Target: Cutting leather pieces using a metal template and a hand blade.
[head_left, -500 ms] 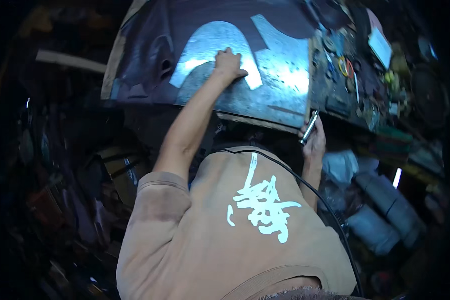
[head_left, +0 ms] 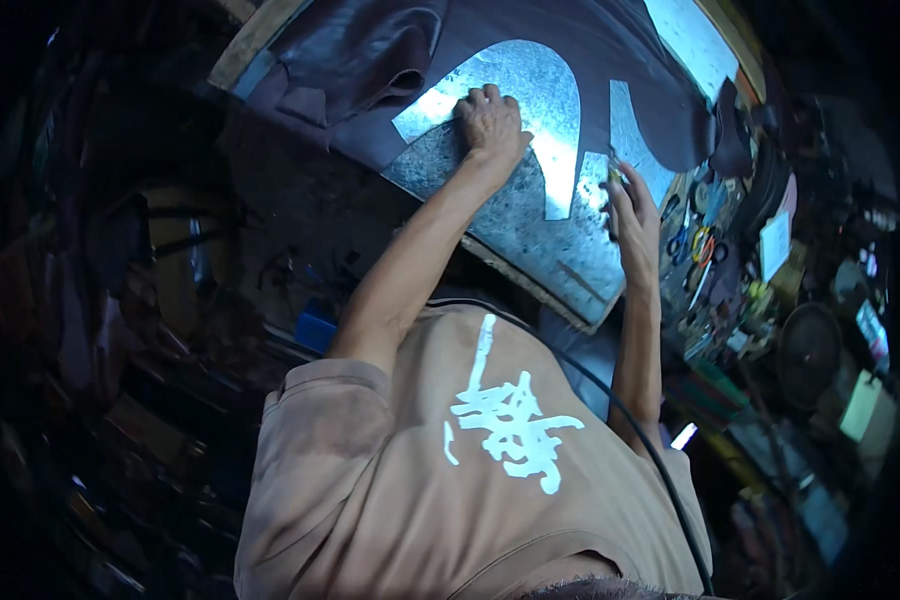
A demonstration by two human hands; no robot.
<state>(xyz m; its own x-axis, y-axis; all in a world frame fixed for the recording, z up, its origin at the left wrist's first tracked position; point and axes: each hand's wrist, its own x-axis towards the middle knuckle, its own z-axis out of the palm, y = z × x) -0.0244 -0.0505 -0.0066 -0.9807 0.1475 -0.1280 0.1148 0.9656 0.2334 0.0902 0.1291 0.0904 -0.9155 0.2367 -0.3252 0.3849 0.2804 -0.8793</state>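
A shiny silver arch-shaped piece (head_left: 562,120) lies on a worktop, with dark brown leather (head_left: 592,40) around its curve. My left hand (head_left: 492,122) presses on the arch and its inner edge, fingers bent and thumb apart, gripping nothing. At the board's right side my right hand (head_left: 638,205) holds a slim pen-like tool (head_left: 615,172). Its tip points up, close to the leather's edge and a bare grey patch. Most of the tool is hidden by the fingers, so I cannot tell its exact kind.
The speckled grey board (head_left: 570,250) has a corner towards me. Bunched leather (head_left: 360,60) lies at the far left. Right of the board are scissors (head_left: 678,240), a white pad (head_left: 774,245) and several small tools. A black cable (head_left: 610,390) crosses my shirt.
The view has turned, so the worktop appears rotated. My right hand has moved from the board's near edge up over its right side, with the tool. My left hand stays on the arch.
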